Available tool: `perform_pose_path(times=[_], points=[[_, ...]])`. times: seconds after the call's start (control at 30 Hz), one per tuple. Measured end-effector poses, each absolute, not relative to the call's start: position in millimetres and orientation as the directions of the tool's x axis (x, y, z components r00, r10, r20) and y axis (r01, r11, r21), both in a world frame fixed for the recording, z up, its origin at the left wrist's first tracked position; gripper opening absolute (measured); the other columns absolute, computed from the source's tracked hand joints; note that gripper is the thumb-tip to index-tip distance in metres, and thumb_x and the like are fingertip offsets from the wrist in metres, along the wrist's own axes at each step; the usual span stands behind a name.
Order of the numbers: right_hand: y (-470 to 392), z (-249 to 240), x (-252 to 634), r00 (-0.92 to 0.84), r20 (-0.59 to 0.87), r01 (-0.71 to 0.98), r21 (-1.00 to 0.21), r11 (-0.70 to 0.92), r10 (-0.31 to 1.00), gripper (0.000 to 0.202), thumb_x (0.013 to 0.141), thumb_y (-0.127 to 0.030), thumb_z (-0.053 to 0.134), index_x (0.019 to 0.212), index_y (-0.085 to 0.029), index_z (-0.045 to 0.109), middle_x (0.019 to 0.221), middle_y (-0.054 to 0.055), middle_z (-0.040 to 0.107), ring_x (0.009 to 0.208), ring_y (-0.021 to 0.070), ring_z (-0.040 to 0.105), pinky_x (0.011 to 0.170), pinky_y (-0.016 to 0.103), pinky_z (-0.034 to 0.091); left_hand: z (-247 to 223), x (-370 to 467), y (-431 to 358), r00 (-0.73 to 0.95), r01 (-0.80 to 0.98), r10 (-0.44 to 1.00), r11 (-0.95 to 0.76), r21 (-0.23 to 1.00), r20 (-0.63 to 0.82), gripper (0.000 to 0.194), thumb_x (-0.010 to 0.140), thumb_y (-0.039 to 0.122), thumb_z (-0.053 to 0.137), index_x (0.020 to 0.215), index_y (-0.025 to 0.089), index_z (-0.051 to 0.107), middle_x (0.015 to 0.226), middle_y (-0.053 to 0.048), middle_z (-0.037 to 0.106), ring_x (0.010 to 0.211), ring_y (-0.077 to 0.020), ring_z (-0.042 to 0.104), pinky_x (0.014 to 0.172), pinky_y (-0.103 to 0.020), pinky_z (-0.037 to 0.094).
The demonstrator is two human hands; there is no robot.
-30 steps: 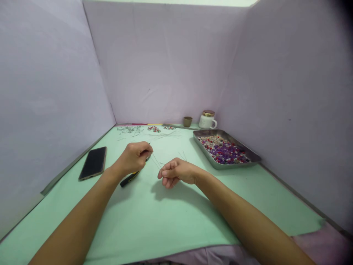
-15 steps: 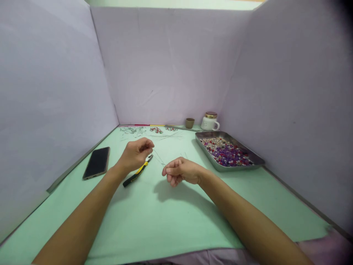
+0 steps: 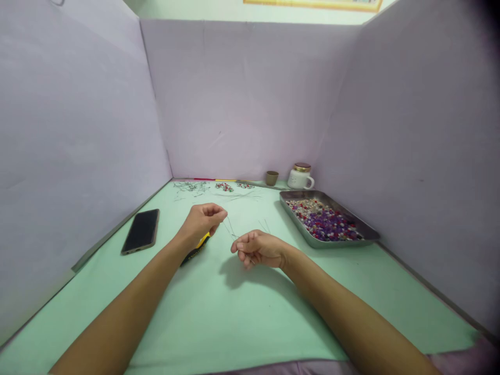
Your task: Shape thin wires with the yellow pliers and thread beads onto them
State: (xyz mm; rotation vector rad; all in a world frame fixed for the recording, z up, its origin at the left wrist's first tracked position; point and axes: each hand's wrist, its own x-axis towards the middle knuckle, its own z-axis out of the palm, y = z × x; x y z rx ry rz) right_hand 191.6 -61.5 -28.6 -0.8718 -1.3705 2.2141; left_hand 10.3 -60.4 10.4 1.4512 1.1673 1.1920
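Thin wire (image 3: 229, 227) stretches between my two hands above the green cloth. My left hand (image 3: 203, 221) pinches its upper left end between thumb and fingertips. Lower and to the right, my right hand (image 3: 258, 248) is closed on the other end, and thin wire ends stick up behind it. Beneath my left hand lie pliers with yellow and black handles (image 3: 195, 251); their head is hidden by the hand.
A phone (image 3: 140, 231) lies at the left. On the right stands a metal tray (image 3: 312, 242) of mixed beads. Wire pieces (image 3: 191, 187), bead clusters (image 3: 224, 187), a small brown cup (image 3: 272, 178) and a white lidded mug (image 3: 300, 178) are along the back wall.
My left hand has moved right and slightly closer to my right hand, and now covers the head of the pliers. The camera view has shifted a little.
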Motion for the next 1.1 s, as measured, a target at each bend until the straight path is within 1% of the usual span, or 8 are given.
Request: perform_pose_path(times=[0.3, 0.5, 0.63, 0.8, 0.87, 0.93, 1.0, 1.1], points=[[-65.8, -26.7, 190.7, -0.733, -0.212, 0.027, -0.959, -0.283, 0.646, 0.021, 0.066, -0.028, 0.066, 0.076, -0.01, 0.062, 0.055, 0.0, 0.061, 0.045, 0.0087, 0.057, 0.049, 0.022, 0.047, -0.6, 15.3, -57.9, 0.027, 0.098, 0.986, -0.168, 0.981, 0.166, 0.02, 0.065, 0.026, 0.056, 0.054, 0.017, 0.043, 0.039, 0.009, 0.034, 0.033, -0.0029, 0.027, 0.032, -0.017, 0.021], [-66.1, -21.9, 193.3, -0.713, -0.195, 0.062, -0.974, -0.217, 0.674, 0.021, 0.066, -0.029, 0.065, 0.074, -0.01, 0.062, 0.054, 0.0, 0.061, 0.045, 0.0089, 0.056, 0.049, 0.023, 0.047, -0.8, 15.1, -60.2, -0.046, 0.2, 0.956, -0.274, 0.941, 0.288, 0.02, 0.066, 0.025, 0.057, 0.052, 0.016, 0.045, 0.04, 0.009, 0.035, 0.038, -0.0035, 0.029, 0.037, -0.017, 0.023], [-63.9, -19.5, 200.6, -0.756, -0.211, 0.092, -0.971, -0.219, 0.619, 0.024, 0.066, -0.031, 0.065, 0.079, -0.01, 0.063, 0.06, 0.002, 0.062, 0.051, 0.0107, 0.059, 0.054, 0.026, 0.049, 2.4, 15.2, -62.8, -0.01, 0.251, 0.951, -0.297, 0.921, 0.31, 0.02, 0.065, 0.026, 0.058, 0.051, 0.015, 0.048, 0.041, 0.008, 0.038, 0.039, -0.0037, 0.03, 0.039, -0.018, 0.024], [-65.1, -14.6, 200.5, -0.798, -0.112, -0.056, -0.965, -0.258, 0.592, 0.039, 0.067, -0.031, 0.066, 0.1, -0.013, 0.057, 0.086, 0.009, 0.064, 0.074, 0.0163, 0.063, 0.076, 0.037, 0.047, 3.2, 28.5, -73.4, 0.05, 0.245, 0.958, -0.284, 0.927, 0.281, 0.016, 0.066, 0.025, 0.057, 0.053, 0.016, 0.051, 0.042, 0.008, 0.042, 0.039, -0.0048, 0.034, 0.04, -0.019, 0.029], [-67.0, -15.5, 195.4, -0.785, -0.069, -0.141, -0.947, -0.287, 0.615, 0.035, 0.072, -0.034, 0.062, 0.098, -0.012, 0.056, 0.09, 0.011, 0.063, 0.078, 0.0172, 0.062, 0.079, 0.039, 0.045, 0.9, 34.8, -77.4, 0.059, 0.239, 0.96, -0.28, 0.93, 0.274, 0.014, 0.065, 0.023, 0.056, 0.054, 0.016, 0.052, 0.044, 0.006, 0.046, 0.042, -0.0063, 0.04, 0.043, -0.02, 0.034], [-68.3, -18.6, 189.7, -0.762, -0.074, -0.182, -0.929, -0.323, 0.643, 0.032, 0.075, -0.038, 0.057, 0.091, -0.011, 0.057, 0.084, 0.01, 0.063, 0.073, 0.0163, 0.062, 0.075, 0.037, 0.046, -1.9, 39.1, -79.6, 0.057, 0.232, 0.962, -0.273, 0.934, 0.267, 0.013, 0.065, 0.022, 0.055, 0.053, 0.016, 0.052, 0.045, 0.005, 0.048, 0.045, -0.0076, 0.044, 0.047, -0.021, 0.037], [-69.1, -22.0, 185.2, -0.717, -0.109, -0.183, -0.924, -0.337, 0.688, 0.029, 0.076, -0.039, 0.054, 0.084, -0.011, 0.058, 0.073, 0.007, 0.062, 0.058, 0.0114, 0.058, 0.062, 0.03, 0.048, -3.8, 41.0, -80.0, 0.056, 0.226, 0.965, -0.263, 0.938, 0.257, 0.014, 0.064, 0.022, 0.055, 0.052, 0.016, 0.052, 0.043, 0.006, 0.048, 0.045, -0.0078, 0.043, 0.047, -0.021, 0.037], [-70.7, -23.1, 181.6, -0.605, -0.135, -0.148, -0.949, -0.278, 0.784, 0.022, 0.076, -0.034, 0.053, 0.076, -0.012, 0.058, 0.055, -0.003, 0.049, 0.037, 0.002, 0.033, 0.036, 0.015, 0.029, -3.0, 40.8, -79.5, 0.06, 0.212, 0.969, -0.247, 0.946, 0.24, 0.015, 0.063, 0.021, 0.056, 0.05, 0.016, 0.051, 0.04, 0.006, 0.047, 0.042, -0.0067, 0.039, 0.045, -0.021, 0.033]])
